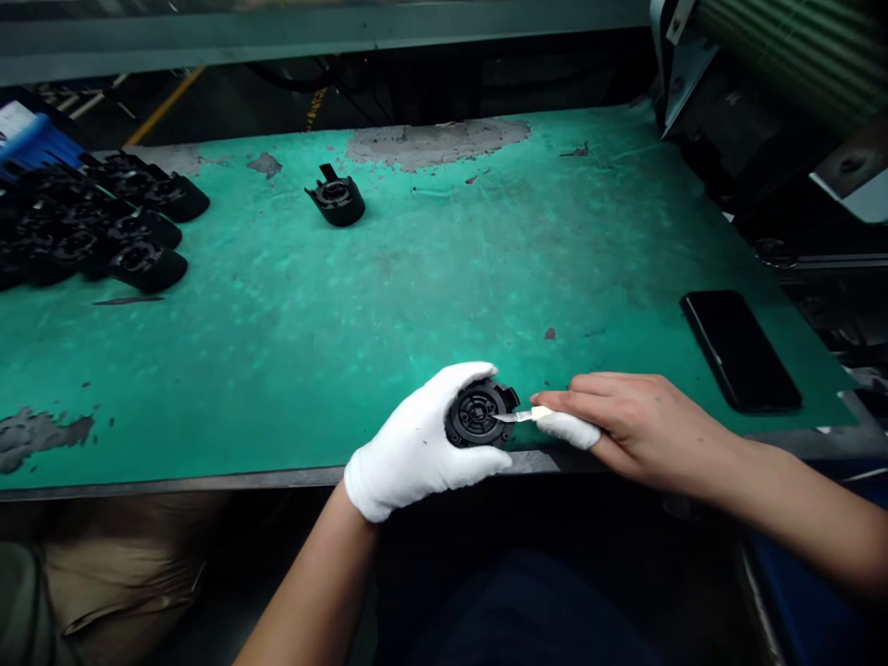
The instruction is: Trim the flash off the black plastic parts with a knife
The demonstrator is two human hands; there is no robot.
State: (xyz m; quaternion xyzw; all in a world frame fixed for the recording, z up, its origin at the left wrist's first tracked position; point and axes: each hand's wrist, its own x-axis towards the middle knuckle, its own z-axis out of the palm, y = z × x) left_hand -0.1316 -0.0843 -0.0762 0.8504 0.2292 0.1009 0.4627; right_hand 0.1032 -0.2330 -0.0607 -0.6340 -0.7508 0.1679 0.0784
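Note:
My left hand (pixel 426 439), in a white glove, grips a round black plastic part (pixel 477 413) by its side near the table's front edge. The part's face, with rings and small openings, is turned up towards me. In my right hand (pixel 617 416) is a small knife (pixel 517 416) with a pale handle and a thin pointed blade. Its tip lies over the middle of the part's face; whether it touches cannot be made out. The right hand is bare apart from a white cover on the thumb.
Several black cylindrical parts (pixel 76 222) stand crowded at the far left beside a blue bin (pixel 45 143). One more black part (pixel 338 199) stands alone towards the back. A black phone (pixel 742 351) lies at the right on the worn green tabletop (pixel 444 277). Machinery (pixel 777 83) rises at back right.

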